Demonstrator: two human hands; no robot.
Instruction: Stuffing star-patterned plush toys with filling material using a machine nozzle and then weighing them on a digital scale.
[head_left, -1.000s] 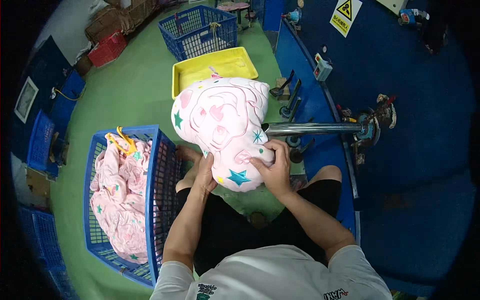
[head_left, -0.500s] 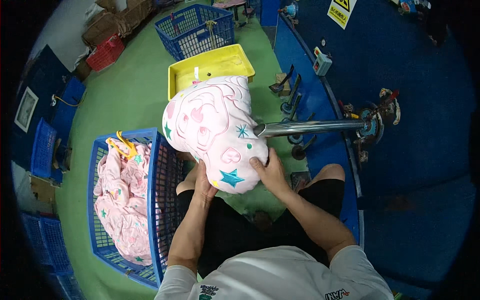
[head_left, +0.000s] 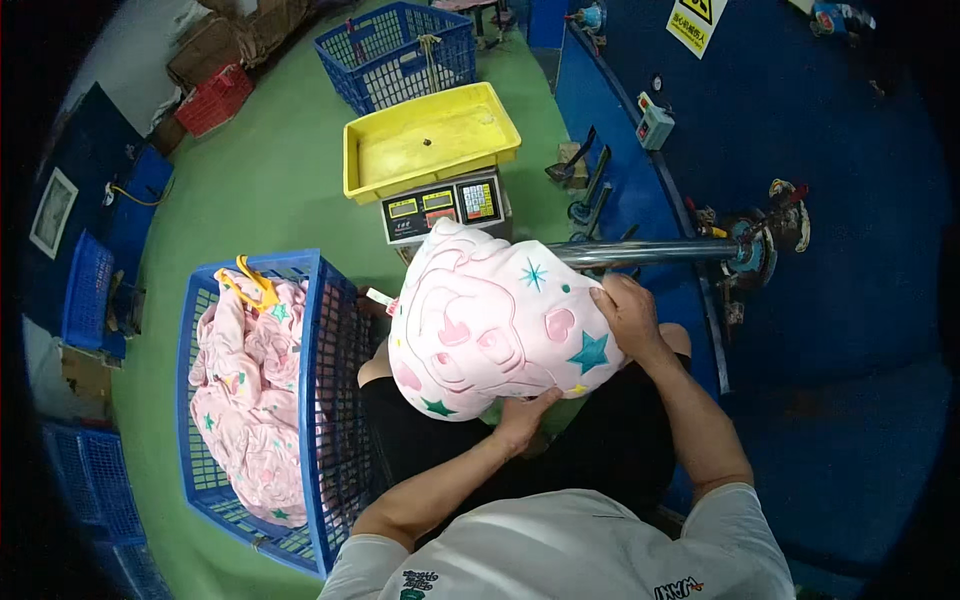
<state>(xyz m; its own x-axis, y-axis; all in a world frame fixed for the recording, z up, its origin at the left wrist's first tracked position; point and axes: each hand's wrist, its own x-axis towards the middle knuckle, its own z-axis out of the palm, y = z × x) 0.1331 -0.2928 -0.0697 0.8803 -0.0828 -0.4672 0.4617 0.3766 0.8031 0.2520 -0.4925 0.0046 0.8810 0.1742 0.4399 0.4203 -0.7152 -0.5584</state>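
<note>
A puffy pink plush cushion (head_left: 480, 330) with embroidered stars, hearts and a stitched face lies over my lap, between both hands. My left hand (head_left: 525, 422) grips its lower edge, thumb on top and the fingers partly hidden beneath. With my right hand (head_left: 630, 315) I hold its right edge, close under a shiny metal pipe (head_left: 655, 252). That pipe runs from the blue machine wall to the cushion's upper right edge. Its tip is out of sight, and I cannot tell whether it is inside or behind the cushion. A small white and red label (head_left: 382, 300) sticks out at the left.
A blue basket (head_left: 312, 400) of limp pink plush pieces (head_left: 250, 410) stands at my left. Beyond the cushion, a yellow tray (head_left: 370, 185) sits on a digital scale (head_left: 440, 208). Farther back is another blue basket (head_left: 395, 75). Pedals (head_left: 590, 185) stick out at the blue machine (head_left: 800, 330).
The cushion has come down toward my lap and turned, its face end swinging lower left. My right hand has moved up and right, my left hand rightward and lower. The scale now shows.
</note>
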